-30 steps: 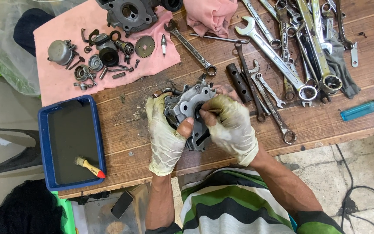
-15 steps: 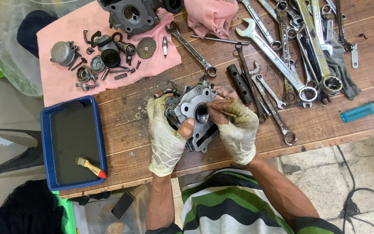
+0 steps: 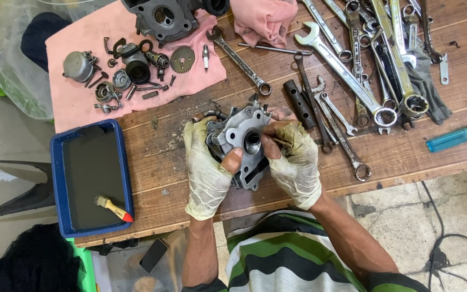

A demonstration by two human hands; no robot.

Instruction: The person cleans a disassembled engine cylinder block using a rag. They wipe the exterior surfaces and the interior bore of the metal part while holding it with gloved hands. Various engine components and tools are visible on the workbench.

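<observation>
Here the left hand (image 3: 207,172), in a grimy pale glove with the thumb tip torn bare, is curled closed around the near-left edge of a grey cast-metal engine cover with a round bore in its middle (image 3: 242,141), thumb pressed on its face, propping it tilted just above the worn wooden plank desk (image 3: 158,157). The right hand (image 3: 295,162), gloved the same way, is pinched nearly shut on a thin rod-like tool (image 3: 281,142) whose tip points at the bore; what sort of tool it is I cannot tell. Judging by how things lie, the teardown looks well along and the work now seems to be on this single casting, with reassembly not begun: a pink cloth (image 3: 82,105) further left on the desk carries loose parts, among them a small toothed sprocket (image 3: 182,58), a spark plug (image 3: 206,55) and a dark engine block (image 3: 163,19) at its far edge. To the right lie a spread of steel spanners (image 3: 347,65) and a translucent blue lighter (image 3: 453,138). At the left edge sits a blue plastic tray of dark liquid (image 3: 56,178) with a small red-tipped brush (image 3: 113,207) in it.
</observation>
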